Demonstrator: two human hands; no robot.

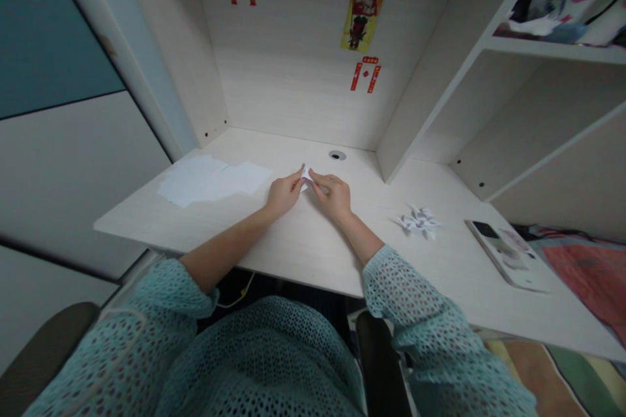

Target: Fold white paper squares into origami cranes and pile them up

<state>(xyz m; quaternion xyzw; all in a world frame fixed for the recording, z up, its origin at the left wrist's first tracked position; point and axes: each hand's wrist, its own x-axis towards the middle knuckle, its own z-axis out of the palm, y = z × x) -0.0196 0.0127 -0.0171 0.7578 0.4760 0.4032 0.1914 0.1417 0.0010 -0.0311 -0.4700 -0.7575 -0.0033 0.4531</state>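
Between my two hands is a small folded piece of white paper [306, 174], held just above the desk. My left hand [285, 193] pinches its left side with thumb and fingers. From the other side, my right hand [333, 195] grips the paper between thumb and forefinger. My fingers cover part of it, so its full shape is hidden. Flat white paper sheets [205, 179] lie spread to the left of my hands. Off to the right rests a small pile of folded paper pieces [419, 221] with pointed ends.
The pale desk [293, 247] has a round cable hole [337, 156] near its back panel. A phone [506, 255] lies at the right. An upright divider [415, 78] stands at back right, below a loaded shelf [562, 45]. A chair armrest [381, 365] is below the desk's edge.
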